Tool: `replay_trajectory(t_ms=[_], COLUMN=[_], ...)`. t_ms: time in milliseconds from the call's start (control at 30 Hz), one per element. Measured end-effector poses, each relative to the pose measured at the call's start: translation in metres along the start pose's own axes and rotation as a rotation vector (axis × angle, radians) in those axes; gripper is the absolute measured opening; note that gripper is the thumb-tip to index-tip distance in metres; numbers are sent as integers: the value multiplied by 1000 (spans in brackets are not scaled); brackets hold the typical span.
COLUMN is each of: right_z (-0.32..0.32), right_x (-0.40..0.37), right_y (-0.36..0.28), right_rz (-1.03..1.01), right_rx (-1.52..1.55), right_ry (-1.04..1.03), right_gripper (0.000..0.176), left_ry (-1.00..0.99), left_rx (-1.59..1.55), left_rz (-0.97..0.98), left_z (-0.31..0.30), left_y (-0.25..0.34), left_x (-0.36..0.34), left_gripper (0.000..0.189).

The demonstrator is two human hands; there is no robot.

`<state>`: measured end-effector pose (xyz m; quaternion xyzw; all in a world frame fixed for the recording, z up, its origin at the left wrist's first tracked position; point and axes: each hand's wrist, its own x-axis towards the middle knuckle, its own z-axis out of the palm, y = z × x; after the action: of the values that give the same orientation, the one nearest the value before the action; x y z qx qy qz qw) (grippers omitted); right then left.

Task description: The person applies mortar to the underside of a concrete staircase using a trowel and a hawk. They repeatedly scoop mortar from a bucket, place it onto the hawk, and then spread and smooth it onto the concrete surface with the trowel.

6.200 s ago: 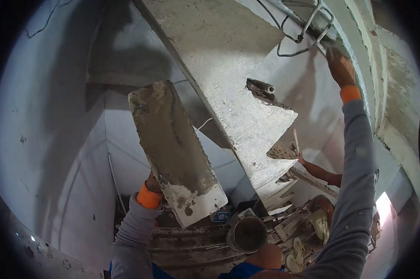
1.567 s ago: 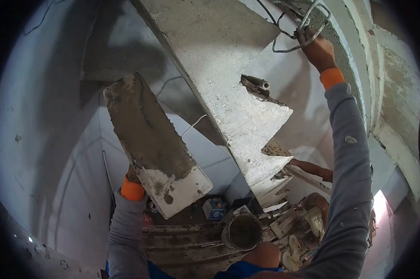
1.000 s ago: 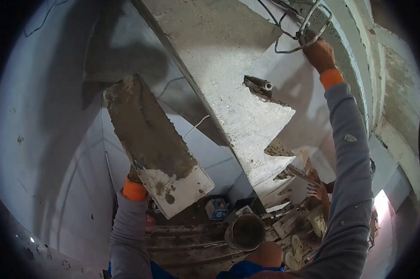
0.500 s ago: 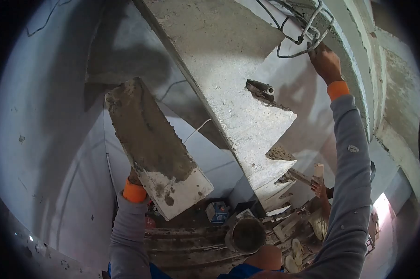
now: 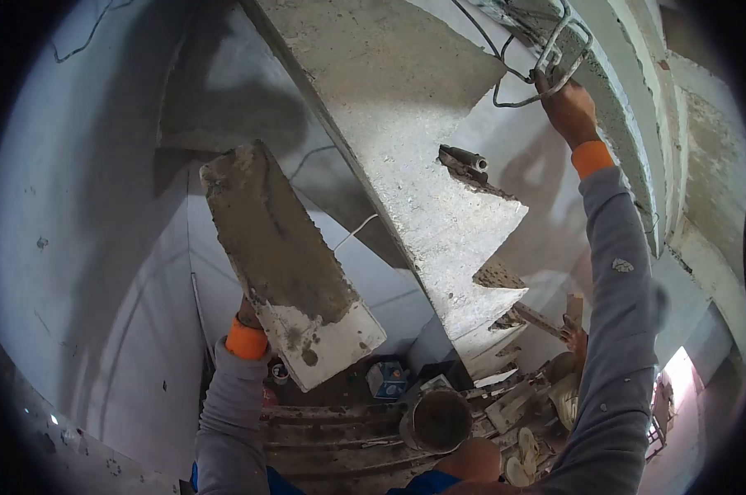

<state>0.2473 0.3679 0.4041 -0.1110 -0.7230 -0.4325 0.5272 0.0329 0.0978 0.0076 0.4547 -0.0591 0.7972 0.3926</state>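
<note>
A long pale slab (image 5: 278, 239), its face largely coated in wet brown mortar, tilts in front of the wall at the left. My left hand (image 5: 247, 313) holds it from behind at its lower left edge; most of the fingers are hidden by the slab. High on the right, my right hand (image 5: 566, 107) is closed around bent grey wire or rod (image 5: 586, 45) beside the concrete edge. Between my hands runs a stepped concrete piece (image 5: 406, 165) with a jagged right side, and a short pipe (image 5: 472, 160) lies in one of its notches.
Below are a bucket (image 5: 436, 421), a blue and white box (image 5: 387, 379) and wooden boards (image 5: 332, 437). At the lower right another person's hand (image 5: 574, 338) is by a wooden piece (image 5: 574, 307). A thin white wire (image 5: 355, 233) sticks out beside the stepped concrete.
The slab and my left hand have shifted slightly right. My right hand has moved a little left and down on the bent wire. The other person's hand is slightly lower.
</note>
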Motion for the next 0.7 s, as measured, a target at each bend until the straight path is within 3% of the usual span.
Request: replay_trajectory(t_ms=[133,233,333,567,700], right_z=[-11,12,-4,25,14], right_x=[-20,-51,-85,-156,-207], right_y=[-9,18,-4,3,-15], right_rz=[70,9,233,571,680], right_rx=[-24,-7,139,540,805], right_ry=[61,71,24,-33,-66], right_gripper=[29,32,32,39,37], left_ry=[13,21,37,121,81], left_rx=[22,35,52,155,158], left_rz=[6,13,9,25,29], left_z=[-1,0,3,20,25], left_y=[3,6,8,11,11], left_x=[-1,-2,-2,-5,-5], left_gripper=[57,56,55,52,52])
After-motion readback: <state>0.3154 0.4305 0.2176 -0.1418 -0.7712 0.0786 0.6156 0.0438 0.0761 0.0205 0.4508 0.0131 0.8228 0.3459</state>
